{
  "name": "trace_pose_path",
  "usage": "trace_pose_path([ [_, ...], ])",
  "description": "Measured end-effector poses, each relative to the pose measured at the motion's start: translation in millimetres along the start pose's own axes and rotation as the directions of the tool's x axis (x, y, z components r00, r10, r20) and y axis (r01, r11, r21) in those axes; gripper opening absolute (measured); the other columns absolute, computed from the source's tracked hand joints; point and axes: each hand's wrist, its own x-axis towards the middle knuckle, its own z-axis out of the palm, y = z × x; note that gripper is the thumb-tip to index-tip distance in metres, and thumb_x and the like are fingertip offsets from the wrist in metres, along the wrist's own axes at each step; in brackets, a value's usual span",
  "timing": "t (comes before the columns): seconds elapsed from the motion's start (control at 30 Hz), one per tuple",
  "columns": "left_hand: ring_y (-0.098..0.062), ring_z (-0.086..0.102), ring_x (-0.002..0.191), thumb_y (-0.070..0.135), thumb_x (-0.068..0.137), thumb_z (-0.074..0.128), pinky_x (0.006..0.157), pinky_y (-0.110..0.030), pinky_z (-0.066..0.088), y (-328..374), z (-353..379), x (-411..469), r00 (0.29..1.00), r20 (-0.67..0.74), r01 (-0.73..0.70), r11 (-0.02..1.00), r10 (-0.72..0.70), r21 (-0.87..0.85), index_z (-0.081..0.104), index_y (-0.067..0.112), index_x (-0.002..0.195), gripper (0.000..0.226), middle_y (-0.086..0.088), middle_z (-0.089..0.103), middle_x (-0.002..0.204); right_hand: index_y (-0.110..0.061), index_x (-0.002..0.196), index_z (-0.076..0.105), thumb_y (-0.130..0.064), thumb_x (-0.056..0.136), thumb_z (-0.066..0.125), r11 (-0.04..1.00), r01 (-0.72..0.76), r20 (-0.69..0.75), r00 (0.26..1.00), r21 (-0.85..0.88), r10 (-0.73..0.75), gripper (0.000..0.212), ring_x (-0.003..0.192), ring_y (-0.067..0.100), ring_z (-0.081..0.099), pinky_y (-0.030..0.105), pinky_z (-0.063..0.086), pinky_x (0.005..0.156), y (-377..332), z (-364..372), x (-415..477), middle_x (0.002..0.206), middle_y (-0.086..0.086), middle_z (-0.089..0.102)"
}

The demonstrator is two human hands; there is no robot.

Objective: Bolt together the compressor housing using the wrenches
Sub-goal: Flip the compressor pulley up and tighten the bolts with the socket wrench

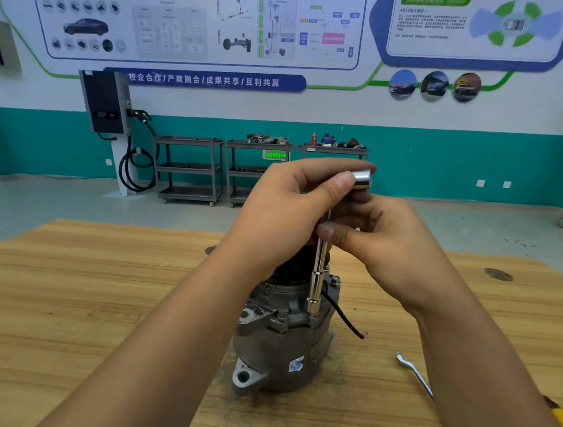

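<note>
The pale wooden bench (100,300) carries the grey cast-metal compressor housing (274,346) near its centre. The housing stands on end so its flange bolts face up where a tool can reach them.

Above it, at 12 o'clock, the left hand (283,213) has its fingers curled round the head of a long chrome socket wrench (316,282), probably to turn it and press down. The right hand (388,240) comes in from 3 o'clock and pinches the shaft between thumb and fingers, seemingly to keep it upright. The wrench's lower socket sits over a bolt on the flange at about 2 o'clock.

A flat steel wrench (415,372) lies at 4 o'clock of the housing, within reach. A black cable (343,314) trails out at 3 o'clock. Another hex-head bolt (335,280) shows just right of the shaft.
</note>
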Motion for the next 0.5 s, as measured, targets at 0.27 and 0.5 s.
trace_pose_path([
  [0.27,0.001,0.066,0.087,0.006,0.095,0.049,0.074,-0.012,0.050,-2.3,0.8,-2.5,1.000,-0.011,-0.004,1.000,0.004,-0.014,0.067,0.020,0.105,0.025,0.009,0.071,0.089,-0.029,0.083,0.066,-0.007,0.082,0.068,1.000,-0.002,0.004,1.000,0.001,0.002,0.022,0.083,0.001,0.067,0.018,0.051,0.077,2.2,-0.6,1.1,0.085,-0.012,0.073],
  [0.5,-0.003,0.067,0.087,0.008,0.095,0.048,0.071,-0.015,0.050,-7.1,-1.3,-6.7,1.000,-0.024,0.019,0.999,-0.020,-0.039,0.069,0.022,0.101,0.026,0.008,0.072,0.087,-0.028,0.084,0.067,-0.007,0.082,0.068,1.000,-0.014,0.033,0.999,-0.023,0.014,0.022,0.085,0.004,0.067,0.025,0.051,0.081,1.0,0.4,0.0,0.085,-0.008,0.073],
])
